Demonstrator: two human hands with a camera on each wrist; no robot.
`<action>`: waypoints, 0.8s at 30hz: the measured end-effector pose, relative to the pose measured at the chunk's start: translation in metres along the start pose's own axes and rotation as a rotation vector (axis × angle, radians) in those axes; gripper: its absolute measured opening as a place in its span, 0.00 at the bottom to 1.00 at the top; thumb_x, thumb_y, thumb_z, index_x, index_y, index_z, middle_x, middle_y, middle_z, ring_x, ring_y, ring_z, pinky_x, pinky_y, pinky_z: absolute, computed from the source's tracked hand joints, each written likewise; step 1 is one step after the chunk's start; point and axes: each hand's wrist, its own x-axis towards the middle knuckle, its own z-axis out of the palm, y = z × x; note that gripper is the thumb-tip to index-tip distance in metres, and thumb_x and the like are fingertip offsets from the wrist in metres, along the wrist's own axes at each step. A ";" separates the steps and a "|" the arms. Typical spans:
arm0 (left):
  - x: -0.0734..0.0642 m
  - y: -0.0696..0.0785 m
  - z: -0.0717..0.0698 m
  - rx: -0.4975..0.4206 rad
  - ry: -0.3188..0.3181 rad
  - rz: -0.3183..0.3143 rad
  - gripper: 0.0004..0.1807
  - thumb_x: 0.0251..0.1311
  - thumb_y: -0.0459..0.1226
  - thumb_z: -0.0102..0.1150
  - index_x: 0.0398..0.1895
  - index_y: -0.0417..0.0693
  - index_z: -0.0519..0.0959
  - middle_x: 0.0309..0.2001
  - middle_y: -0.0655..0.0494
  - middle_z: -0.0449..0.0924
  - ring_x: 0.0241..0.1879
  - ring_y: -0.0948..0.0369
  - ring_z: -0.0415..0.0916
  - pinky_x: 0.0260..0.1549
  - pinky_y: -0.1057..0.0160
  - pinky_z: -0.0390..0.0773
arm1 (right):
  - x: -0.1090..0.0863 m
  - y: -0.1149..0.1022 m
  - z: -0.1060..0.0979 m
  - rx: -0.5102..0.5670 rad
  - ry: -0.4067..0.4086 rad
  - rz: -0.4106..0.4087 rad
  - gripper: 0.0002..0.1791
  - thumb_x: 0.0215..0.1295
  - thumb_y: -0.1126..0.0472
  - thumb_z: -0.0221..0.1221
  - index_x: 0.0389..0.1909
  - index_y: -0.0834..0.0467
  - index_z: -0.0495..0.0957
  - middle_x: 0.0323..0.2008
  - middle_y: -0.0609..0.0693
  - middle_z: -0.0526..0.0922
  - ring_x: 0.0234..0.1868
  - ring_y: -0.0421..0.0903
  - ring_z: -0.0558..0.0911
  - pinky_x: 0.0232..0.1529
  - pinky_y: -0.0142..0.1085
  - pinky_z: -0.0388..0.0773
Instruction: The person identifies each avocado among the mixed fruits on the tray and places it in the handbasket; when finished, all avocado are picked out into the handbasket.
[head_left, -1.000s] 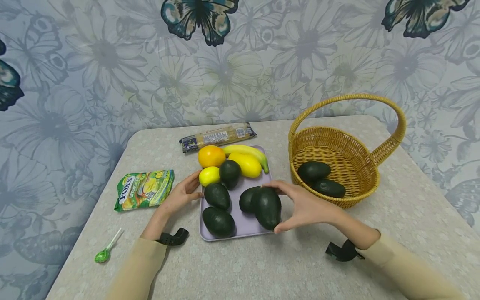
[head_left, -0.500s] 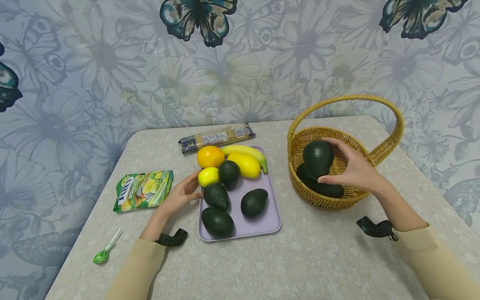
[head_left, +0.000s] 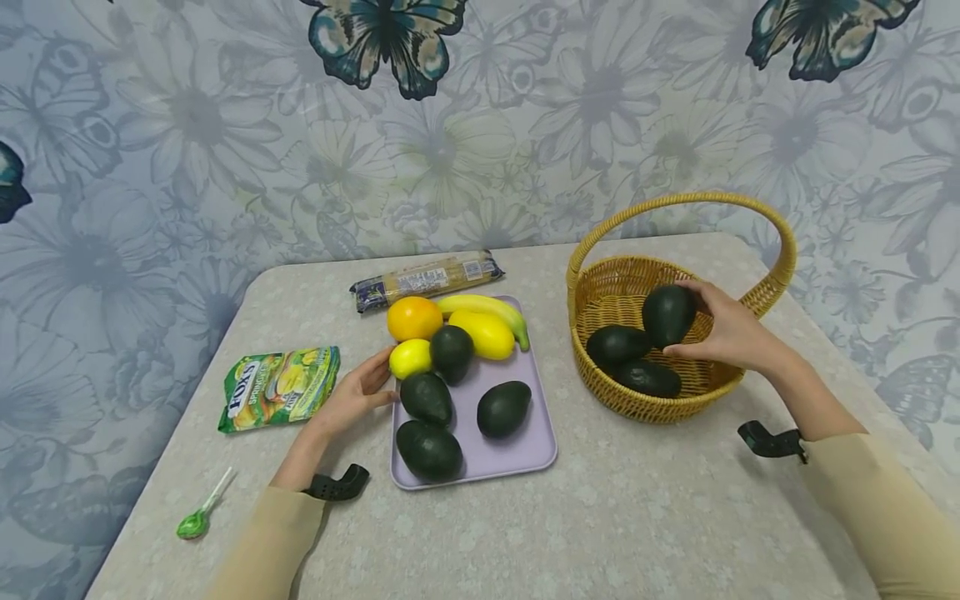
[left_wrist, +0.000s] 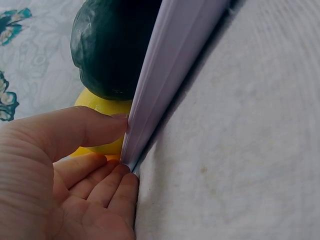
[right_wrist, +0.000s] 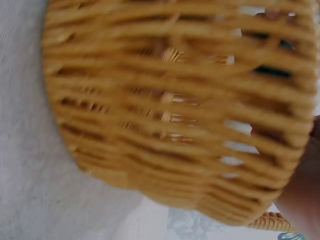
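Inside the wicker basket (head_left: 630, 408), my right hand (head_left: 723, 329) grips a dark green avocado (head_left: 668, 315) by its side, thumb below and fingers above. Two more avocados (head_left: 647, 378) lie beneath and to its left. In the right wrist view the blurred basket wall (right_wrist: 150, 115) hides most of that hand. My left hand (head_left: 358, 393) rests at the left edge of the lilac tray (head_left: 487, 467); in the left wrist view its thumb (left_wrist: 95, 130) and fairly straight fingers touch the rim. Several avocados (head_left: 504, 409), a lemon (head_left: 411, 359) and an orange (head_left: 415, 318) are on the tray.
A banana (head_left: 487, 307) and a yellow mango-like fruit (head_left: 486, 335) lie at the tray's back. Behind is a pasta packet (head_left: 427, 279). A green candy bag (head_left: 281, 387) and a green lollipop (head_left: 197, 522) lie left. The basket's tall handle (head_left: 682, 200) arches over it.
My right hand has carried an avocado from the tray's right side rightward into the basket and lowered it. My left hand has stayed at the tray's edge.
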 end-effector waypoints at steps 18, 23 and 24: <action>0.000 0.003 0.000 -0.017 0.004 -0.007 0.43 0.59 0.28 0.57 0.75 0.45 0.47 0.74 0.49 0.43 0.71 0.53 0.46 0.67 0.56 0.52 | 0.011 0.015 0.002 -0.131 -0.194 -0.013 0.53 0.44 0.44 0.73 0.66 0.65 0.57 0.57 0.64 0.67 0.56 0.62 0.70 0.52 0.57 0.70; 0.000 0.001 0.000 -0.014 0.004 -0.011 0.43 0.59 0.28 0.57 0.75 0.45 0.46 0.74 0.49 0.43 0.71 0.53 0.46 0.67 0.57 0.52 | 0.015 0.016 0.002 -0.080 -0.264 -0.003 0.52 0.47 0.46 0.71 0.67 0.66 0.57 0.58 0.64 0.67 0.58 0.62 0.69 0.53 0.56 0.71; 0.000 0.001 0.000 -0.018 0.003 -0.009 0.43 0.59 0.27 0.57 0.75 0.45 0.47 0.74 0.49 0.43 0.71 0.53 0.46 0.67 0.57 0.52 | 0.015 0.016 0.002 -0.057 -0.283 0.005 0.51 0.48 0.47 0.71 0.67 0.66 0.56 0.58 0.64 0.67 0.58 0.63 0.68 0.54 0.57 0.71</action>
